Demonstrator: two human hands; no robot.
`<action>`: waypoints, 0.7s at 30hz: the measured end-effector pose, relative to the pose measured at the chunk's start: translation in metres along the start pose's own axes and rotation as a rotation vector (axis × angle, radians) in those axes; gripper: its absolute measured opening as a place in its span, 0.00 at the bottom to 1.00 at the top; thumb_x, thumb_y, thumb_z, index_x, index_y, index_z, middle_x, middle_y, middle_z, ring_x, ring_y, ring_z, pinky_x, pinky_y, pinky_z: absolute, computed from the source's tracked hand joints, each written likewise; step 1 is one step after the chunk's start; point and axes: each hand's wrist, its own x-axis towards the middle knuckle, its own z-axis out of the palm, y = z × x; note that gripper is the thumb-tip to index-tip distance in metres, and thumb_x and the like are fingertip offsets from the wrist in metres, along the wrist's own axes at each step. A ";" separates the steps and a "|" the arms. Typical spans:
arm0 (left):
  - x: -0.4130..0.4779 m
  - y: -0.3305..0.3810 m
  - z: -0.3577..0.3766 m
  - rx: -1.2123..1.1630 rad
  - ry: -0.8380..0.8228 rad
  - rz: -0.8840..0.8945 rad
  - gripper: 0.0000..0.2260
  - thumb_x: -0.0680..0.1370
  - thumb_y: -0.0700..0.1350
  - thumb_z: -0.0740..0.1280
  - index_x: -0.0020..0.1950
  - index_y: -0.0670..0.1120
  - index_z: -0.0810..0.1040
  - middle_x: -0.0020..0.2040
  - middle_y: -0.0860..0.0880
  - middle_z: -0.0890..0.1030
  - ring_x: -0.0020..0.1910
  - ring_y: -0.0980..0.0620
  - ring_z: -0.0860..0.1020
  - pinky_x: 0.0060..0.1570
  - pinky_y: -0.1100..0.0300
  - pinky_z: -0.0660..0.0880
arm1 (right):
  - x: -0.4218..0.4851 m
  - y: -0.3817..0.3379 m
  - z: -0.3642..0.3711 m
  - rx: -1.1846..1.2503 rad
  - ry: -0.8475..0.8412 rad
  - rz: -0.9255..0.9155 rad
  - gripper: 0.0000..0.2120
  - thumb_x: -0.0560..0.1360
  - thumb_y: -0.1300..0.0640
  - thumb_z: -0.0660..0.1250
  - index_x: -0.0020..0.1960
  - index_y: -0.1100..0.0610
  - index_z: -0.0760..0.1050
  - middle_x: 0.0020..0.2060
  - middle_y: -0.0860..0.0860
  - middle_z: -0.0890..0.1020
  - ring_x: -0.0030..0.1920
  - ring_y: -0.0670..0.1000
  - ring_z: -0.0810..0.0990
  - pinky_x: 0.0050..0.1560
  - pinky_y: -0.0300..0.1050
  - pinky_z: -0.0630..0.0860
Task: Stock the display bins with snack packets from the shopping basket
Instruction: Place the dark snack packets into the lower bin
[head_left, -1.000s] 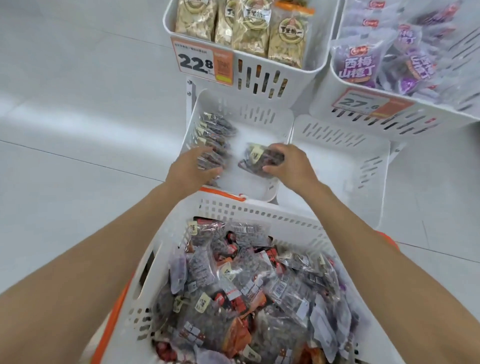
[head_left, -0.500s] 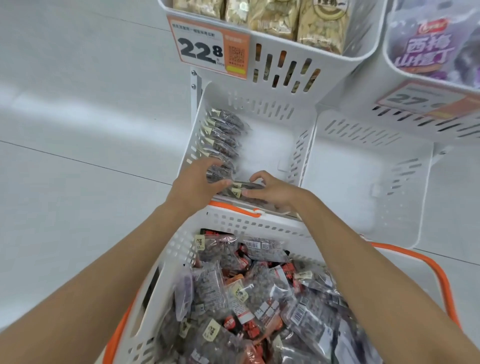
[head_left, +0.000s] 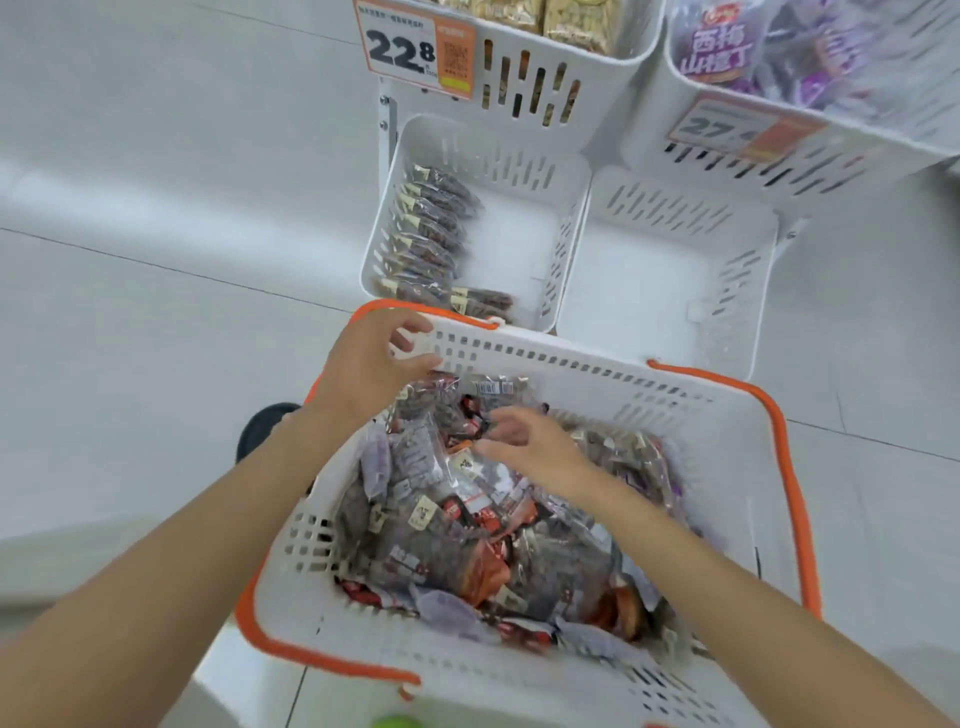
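Two lower bins stand just past the shopping basket (head_left: 571, 364). The lower left bin (head_left: 519, 244) has one row of dark packets (head_left: 431, 228) stood on edge along its left wall, plus one cross-laid packet (head_left: 483, 301) at the front. The lower right bin (head_left: 665, 270) shows no stock. The other snack packets (head_left: 441, 525) are heaped in the basket, mixed kinds: dark, red-orange, purple.

My left grip (head_left: 379, 358) is curled over the basket's far rim, right by the orange handle (head_left: 452, 315), holding it. My right grip (head_left: 524, 447) hovers over the heap w/ fingers half-curled, nothing pinched as far as I can see.

What could go wrong, my guess:
- The heap is mixed and glossy, so a quick pinch may lift the wrong kind, or 2 stuck together. One could then slip off btwn basket and bin onto the floor.
- The row in the bin has little to lean on, so shoving a new packet in hard could knock it flat, domino style.
- The cross-laid packet lies about where the next one should go, so it may jam or get crushed.
- If my left grip lets go, the basket may tip or slide. Can't tell what carries it.
- The upper bin w/ the 22.8 tag (head_left: 400, 49) overhangs, so my knuckles could clip it when I reach in.
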 end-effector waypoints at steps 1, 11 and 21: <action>-0.011 -0.002 -0.002 -0.004 -0.010 -0.035 0.12 0.71 0.47 0.77 0.53 0.52 0.79 0.52 0.54 0.80 0.46 0.52 0.79 0.49 0.53 0.78 | 0.005 -0.001 0.016 0.013 -0.032 0.030 0.30 0.75 0.43 0.70 0.72 0.52 0.67 0.60 0.48 0.78 0.61 0.49 0.76 0.59 0.43 0.72; -0.078 -0.015 -0.010 -0.113 -0.258 -0.246 0.27 0.68 0.50 0.80 0.63 0.55 0.73 0.62 0.53 0.75 0.54 0.52 0.79 0.55 0.57 0.78 | -0.006 0.014 0.065 -0.349 -0.161 -0.029 0.26 0.74 0.60 0.73 0.70 0.60 0.69 0.57 0.56 0.80 0.53 0.52 0.79 0.55 0.47 0.76; -0.082 -0.023 0.022 -0.262 -0.235 -0.327 0.16 0.74 0.45 0.73 0.60 0.43 0.77 0.42 0.58 0.77 0.40 0.56 0.75 0.41 0.66 0.71 | 0.007 0.019 -0.004 -0.284 -0.010 -0.028 0.37 0.75 0.47 0.71 0.77 0.55 0.58 0.73 0.53 0.67 0.72 0.56 0.66 0.71 0.51 0.64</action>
